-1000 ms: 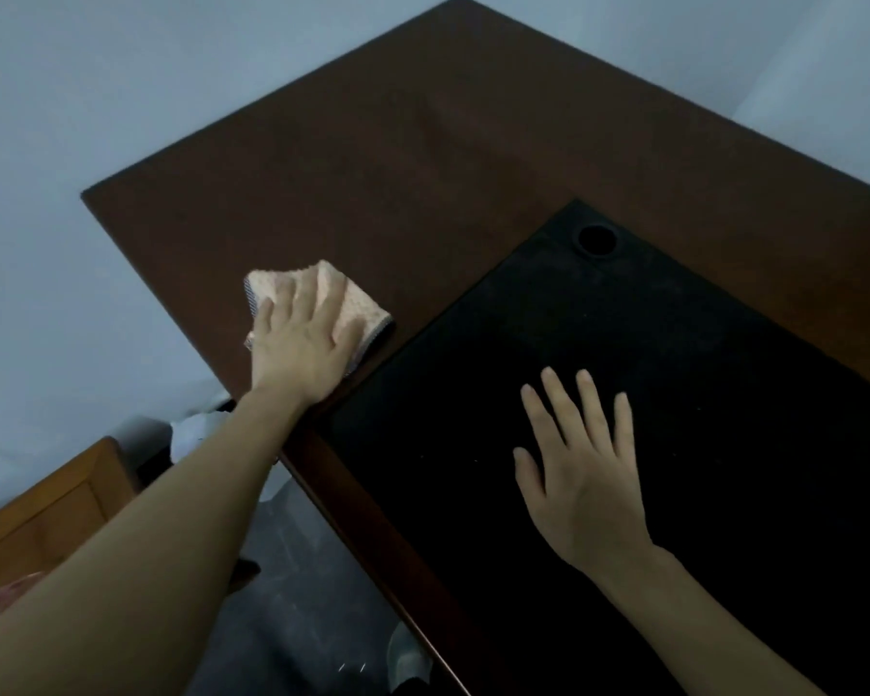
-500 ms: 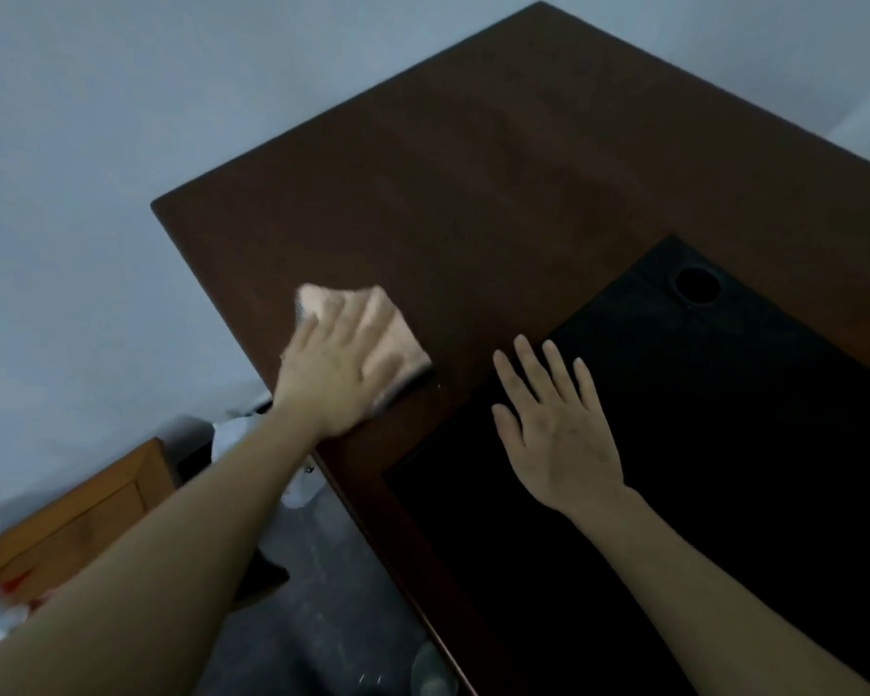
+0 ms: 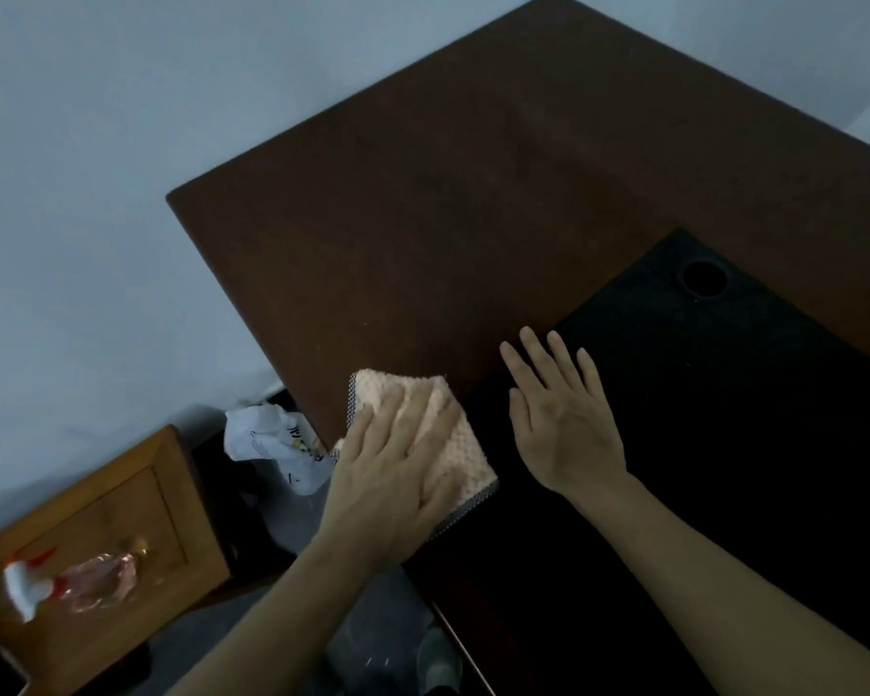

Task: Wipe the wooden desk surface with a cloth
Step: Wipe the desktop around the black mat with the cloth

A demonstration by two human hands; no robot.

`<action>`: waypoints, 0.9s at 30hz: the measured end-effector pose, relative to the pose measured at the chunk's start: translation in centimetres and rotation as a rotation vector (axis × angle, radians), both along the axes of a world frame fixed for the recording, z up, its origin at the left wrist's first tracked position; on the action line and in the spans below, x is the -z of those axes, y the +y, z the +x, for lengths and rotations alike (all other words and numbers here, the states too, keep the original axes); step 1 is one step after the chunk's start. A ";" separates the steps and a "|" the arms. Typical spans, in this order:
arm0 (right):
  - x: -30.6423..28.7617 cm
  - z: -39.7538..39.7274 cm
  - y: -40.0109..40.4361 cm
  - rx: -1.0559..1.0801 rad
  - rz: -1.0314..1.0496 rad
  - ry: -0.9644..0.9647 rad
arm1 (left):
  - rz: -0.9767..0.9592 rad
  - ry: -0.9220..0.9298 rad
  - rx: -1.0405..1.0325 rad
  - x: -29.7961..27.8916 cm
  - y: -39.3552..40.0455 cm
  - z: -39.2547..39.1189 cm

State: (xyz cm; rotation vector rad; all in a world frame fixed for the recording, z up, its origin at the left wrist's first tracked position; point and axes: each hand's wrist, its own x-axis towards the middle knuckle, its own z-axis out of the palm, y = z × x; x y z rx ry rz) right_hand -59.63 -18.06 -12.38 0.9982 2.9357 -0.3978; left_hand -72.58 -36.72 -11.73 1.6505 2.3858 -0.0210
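Observation:
A dark brown wooden desk (image 3: 473, 193) fills the upper middle of the view. A folded peach cloth (image 3: 423, 399) with a grey mesh edge lies near the desk's left edge, beside the corner of a black mat (image 3: 724, 419). My left hand (image 3: 393, 474) presses flat on the cloth with fingers spread. My right hand (image 3: 563, 419) rests flat and open on the mat's near left corner, its fingertips reaching the bare wood, holding nothing.
A round hole (image 3: 704, 278) sits at the mat's far corner. Left of the desk, below, stands a lighter wooden cabinet (image 3: 121, 535) with a pink plastic-wrapped item (image 3: 96, 585) on top. A white crumpled bag (image 3: 277, 439) lies between cabinet and desk. Pale walls surround.
My left hand has slid the cloth back toward me along the desk's left edge, next to the mat's corner. My right hand stays flat on the mat. The view has shifted left.

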 end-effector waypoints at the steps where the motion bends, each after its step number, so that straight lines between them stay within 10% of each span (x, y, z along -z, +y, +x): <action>1: 0.1 0.1 0.0 0.001 -0.001 0.007 | 0.012 -0.003 0.003 0.1 -0.6 -0.1; 12: 0.3 0.1 0.1 0.008 0.036 -0.014 | 0.059 0.077 -0.330 0.5 8.1 -16.2; 27: 0.4 0.1 0.2 0.006 0.035 -0.025 | 0.055 -0.005 -0.117 0.4 -0.9 -6.2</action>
